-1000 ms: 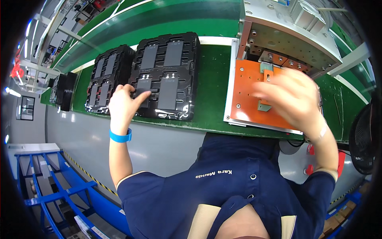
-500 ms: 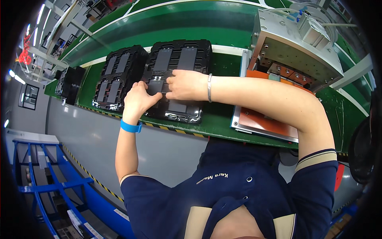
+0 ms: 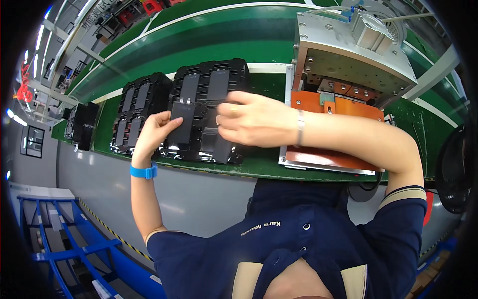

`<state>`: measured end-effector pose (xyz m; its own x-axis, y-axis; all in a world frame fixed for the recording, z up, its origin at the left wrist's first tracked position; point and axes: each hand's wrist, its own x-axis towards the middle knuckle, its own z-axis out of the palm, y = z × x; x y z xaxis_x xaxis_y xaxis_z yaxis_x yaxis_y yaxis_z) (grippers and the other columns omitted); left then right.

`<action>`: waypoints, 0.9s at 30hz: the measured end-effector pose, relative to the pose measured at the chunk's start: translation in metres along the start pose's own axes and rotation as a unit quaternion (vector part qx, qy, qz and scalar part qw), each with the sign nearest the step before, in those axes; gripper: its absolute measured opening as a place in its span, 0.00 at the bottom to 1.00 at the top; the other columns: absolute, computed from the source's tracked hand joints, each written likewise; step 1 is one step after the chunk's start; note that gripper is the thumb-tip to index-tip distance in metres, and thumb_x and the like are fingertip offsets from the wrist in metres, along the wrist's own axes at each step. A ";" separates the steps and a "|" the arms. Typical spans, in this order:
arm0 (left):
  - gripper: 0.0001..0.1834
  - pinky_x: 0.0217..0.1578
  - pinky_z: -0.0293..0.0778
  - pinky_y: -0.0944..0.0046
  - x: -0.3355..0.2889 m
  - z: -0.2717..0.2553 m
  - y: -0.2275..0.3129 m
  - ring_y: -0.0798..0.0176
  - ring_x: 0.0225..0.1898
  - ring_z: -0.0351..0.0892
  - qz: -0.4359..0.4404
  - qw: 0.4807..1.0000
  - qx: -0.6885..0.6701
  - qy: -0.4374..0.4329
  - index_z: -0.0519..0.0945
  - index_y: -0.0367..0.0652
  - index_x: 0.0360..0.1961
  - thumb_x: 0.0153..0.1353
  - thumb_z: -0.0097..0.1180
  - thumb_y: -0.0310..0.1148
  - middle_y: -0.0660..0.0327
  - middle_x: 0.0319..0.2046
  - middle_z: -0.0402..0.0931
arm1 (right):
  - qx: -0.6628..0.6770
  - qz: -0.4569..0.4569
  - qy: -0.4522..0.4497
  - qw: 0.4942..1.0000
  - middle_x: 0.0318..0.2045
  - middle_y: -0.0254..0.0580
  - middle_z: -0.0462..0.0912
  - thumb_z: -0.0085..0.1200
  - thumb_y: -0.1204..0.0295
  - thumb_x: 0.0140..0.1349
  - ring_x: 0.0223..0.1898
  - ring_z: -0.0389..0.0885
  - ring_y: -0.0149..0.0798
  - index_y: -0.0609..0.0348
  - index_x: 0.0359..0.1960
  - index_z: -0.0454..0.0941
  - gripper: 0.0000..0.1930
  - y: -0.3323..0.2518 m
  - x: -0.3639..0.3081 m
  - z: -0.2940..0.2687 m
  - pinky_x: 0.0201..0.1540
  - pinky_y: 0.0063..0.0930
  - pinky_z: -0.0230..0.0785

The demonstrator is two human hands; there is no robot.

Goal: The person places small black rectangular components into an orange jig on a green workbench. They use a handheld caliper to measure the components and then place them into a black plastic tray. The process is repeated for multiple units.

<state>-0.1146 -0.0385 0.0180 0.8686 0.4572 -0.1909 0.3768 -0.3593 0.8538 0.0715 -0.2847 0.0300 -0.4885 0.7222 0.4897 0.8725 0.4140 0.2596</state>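
Note:
A black moulded tray (image 3: 238, 102) lies on the green bench, with several flat dark rectangular pieces seated in its slots. My left hand (image 3: 153, 130), a blue band at its wrist, is at the tray's left side. Its thumb and fingers are closed on the edge of one flat dark piece (image 3: 182, 130), which lies over the near left slot. My right hand (image 3: 256, 119) is above the tray's right side, apart from that piece. Its fingers are bent and smeared by motion, so whether they hold anything is hidden.
Left of this tray stands a second black tray (image 3: 143, 97) with similar pieces, and farther left a black block-shaped unit (image 3: 81, 124). A metal press (image 3: 343, 45) with an orange plate (image 3: 328, 158) stands at the right. A blue rack (image 3: 79, 252) is at lower left.
My right hand has drawn away from the flat piece toward the right. My left hand stays at the piece's left edge, and more of the piece now shows. The whole view has shifted slightly.

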 end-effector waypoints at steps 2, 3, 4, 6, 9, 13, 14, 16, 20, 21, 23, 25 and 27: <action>0.12 0.22 0.59 0.76 0.012 0.020 0.024 0.81 0.24 0.68 0.016 0.997 -0.068 -0.018 0.81 0.36 0.33 0.64 0.60 0.36 0.69 0.25 0.78 | -0.052 0.030 0.040 0.997 0.42 0.30 0.78 0.54 0.69 0.46 0.41 0.72 0.31 0.53 0.41 0.80 0.17 -0.010 -0.025 -0.030 0.43 0.27 0.66; 0.14 0.21 0.59 0.77 0.021 0.024 0.035 0.82 0.22 0.68 -0.012 0.999 0.003 -0.037 0.80 0.40 0.30 0.65 0.59 0.40 0.70 0.23 0.77 | -0.056 0.058 0.026 0.996 0.42 0.30 0.78 0.54 0.69 0.46 0.38 0.73 0.31 0.53 0.43 0.81 0.19 -0.016 -0.036 -0.045 0.39 0.26 0.66; 0.14 0.20 0.59 0.78 0.037 0.032 0.039 0.82 0.21 0.67 -0.013 0.998 -0.006 -0.057 0.79 0.42 0.28 0.65 0.58 0.41 0.71 0.22 0.75 | -0.064 0.090 0.012 0.994 0.41 0.31 0.77 0.55 0.70 0.46 0.34 0.73 0.31 0.52 0.45 0.81 0.21 -0.021 -0.048 -0.062 0.35 0.25 0.66; 0.16 0.19 0.58 0.79 0.068 0.047 0.036 0.82 0.19 0.65 -0.020 0.995 -0.026 -0.090 0.78 0.45 0.25 0.66 0.58 0.43 0.72 0.19 0.72 | -0.025 0.156 -0.005 0.987 0.40 0.35 0.75 0.54 0.69 0.48 0.37 0.75 0.35 0.56 0.44 0.80 0.19 -0.031 -0.072 -0.081 0.35 0.28 0.68; 0.19 0.16 0.56 0.79 0.109 0.067 0.032 0.81 0.15 0.62 0.000 0.994 -0.043 -0.098 0.75 0.48 0.21 0.65 0.58 0.46 0.74 0.15 0.68 | -0.064 0.238 0.009 0.969 0.41 0.42 0.78 0.56 0.73 0.45 0.31 0.79 0.37 0.55 0.44 0.82 0.20 -0.041 -0.117 -0.104 0.32 0.27 0.72; 0.21 0.14 0.57 0.77 0.134 0.078 0.042 0.79 0.13 0.63 -0.040 0.994 0.059 -0.088 0.75 0.48 0.19 0.63 0.60 0.49 0.72 0.13 0.69 | -0.113 0.409 -0.001 0.906 0.41 0.44 0.81 0.56 0.79 0.48 0.35 0.82 0.43 0.56 0.45 0.83 0.19 -0.063 -0.166 -0.128 0.36 0.32 0.76; 0.21 0.15 0.59 0.77 0.134 0.079 0.046 0.79 0.14 0.66 -0.043 0.990 0.094 -0.093 0.76 0.47 0.20 0.63 0.59 0.49 0.71 0.13 0.70 | -0.097 0.445 0.000 0.890 0.43 0.45 0.81 0.55 0.81 0.49 0.38 0.83 0.44 0.55 0.45 0.83 0.19 -0.069 -0.173 -0.129 0.40 0.33 0.78; 0.21 0.15 0.59 0.75 0.133 0.083 0.049 0.77 0.13 0.66 -0.013 0.980 0.195 -0.044 0.75 0.45 0.21 0.61 0.62 0.48 0.70 0.13 0.71 | -0.099 0.460 -0.005 0.883 0.47 0.47 0.81 0.54 0.82 0.50 0.41 0.83 0.46 0.56 0.45 0.82 0.19 -0.076 -0.185 -0.122 0.43 0.32 0.79; 0.14 0.22 0.65 0.69 0.091 0.098 0.096 0.73 0.20 0.69 0.240 0.896 0.336 0.165 0.77 0.36 0.27 0.56 0.68 0.35 0.64 0.16 0.72 | -0.073 0.499 -0.036 0.863 0.47 0.42 0.81 0.56 0.77 0.52 0.49 0.80 0.42 0.56 0.47 0.80 0.18 -0.093 -0.175 -0.107 0.48 0.30 0.76; 0.13 0.22 0.66 0.68 0.077 0.106 0.109 0.70 0.20 0.71 0.308 0.882 0.306 0.182 0.77 0.36 0.26 0.55 0.68 0.33 0.62 0.18 0.73 | -0.059 0.498 -0.026 0.865 0.45 0.41 0.81 0.57 0.78 0.51 0.46 0.80 0.43 0.57 0.45 0.81 0.17 -0.091 -0.172 -0.106 0.46 0.30 0.76; 0.09 0.25 0.69 0.65 0.051 0.135 0.135 0.63 0.22 0.74 0.449 0.834 0.266 0.177 0.77 0.37 0.26 0.54 0.67 0.26 0.58 0.22 0.74 | -0.036 0.503 -0.009 0.863 0.42 0.41 0.81 0.60 0.79 0.50 0.40 0.81 0.43 0.58 0.42 0.82 0.15 -0.083 -0.172 -0.110 0.41 0.31 0.77; 0.10 0.27 0.72 0.61 0.028 0.166 0.153 0.57 0.25 0.76 0.597 0.761 0.242 0.082 0.79 0.39 0.26 0.46 0.71 0.26 0.59 0.23 0.77 | -0.024 0.505 0.002 0.863 0.38 0.39 0.80 0.61 0.78 0.51 0.38 0.79 0.42 0.57 0.41 0.82 0.13 -0.070 -0.176 -0.113 0.38 0.31 0.75; 0.24 0.41 0.76 0.56 0.012 0.196 0.156 0.50 0.41 0.80 0.611 0.757 0.209 -0.100 0.82 0.39 0.39 0.40 0.75 0.39 0.54 0.41 0.79 | -0.034 0.492 0.023 0.870 0.33 0.36 0.77 0.61 0.76 0.54 0.35 0.76 0.41 0.54 0.39 0.82 0.10 -0.057 -0.179 -0.108 0.34 0.31 0.72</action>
<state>0.0178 -0.2486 0.0544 0.6667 -0.5415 0.5122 -0.7145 -0.6600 0.2321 0.1106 -0.4971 0.0174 0.4950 0.6851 0.5344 0.8672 -0.4272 -0.2557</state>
